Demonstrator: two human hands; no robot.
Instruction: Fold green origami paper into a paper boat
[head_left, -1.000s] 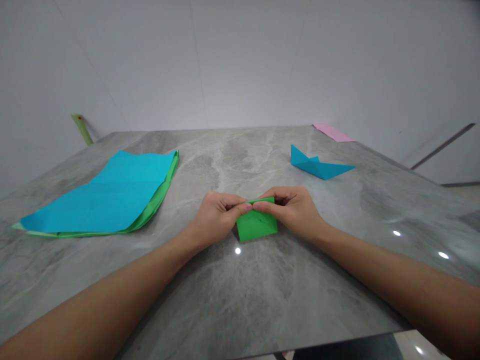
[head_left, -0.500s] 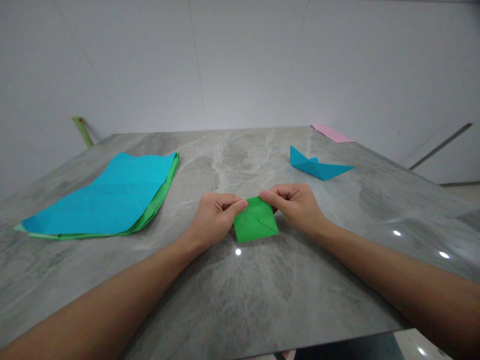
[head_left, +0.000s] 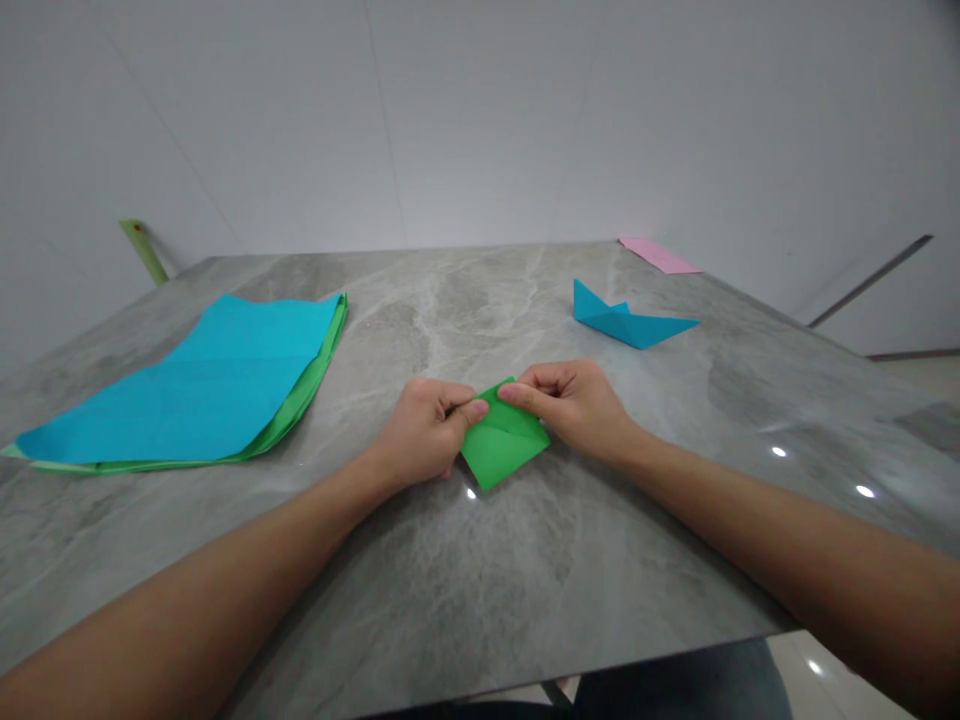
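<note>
A small folded green paper (head_left: 504, 448), roughly square with a crease across it, is held between my two hands above the tabletop. My left hand (head_left: 429, 430) pinches its upper left edge, thumb on the near face. My right hand (head_left: 571, 402) grips the upper right part, its thumb also on the front. The other fingers are partly hidden behind the paper. Beyond my right hand a blue folded paper boat (head_left: 630, 322) sits on the table.
A stack of blue and green paper sheets (head_left: 202, 385) lies on the left of the grey marbled table (head_left: 420, 620). At the far right corner is a pink paper (head_left: 660, 255). Behind the table stands a white wall (head_left: 480, 120). The table's near edge runs along the bottom.
The green paper has turned in my hands, its lower corner now pointing more downward. Both hands still pinch it. The whole view has shifted slightly.
</note>
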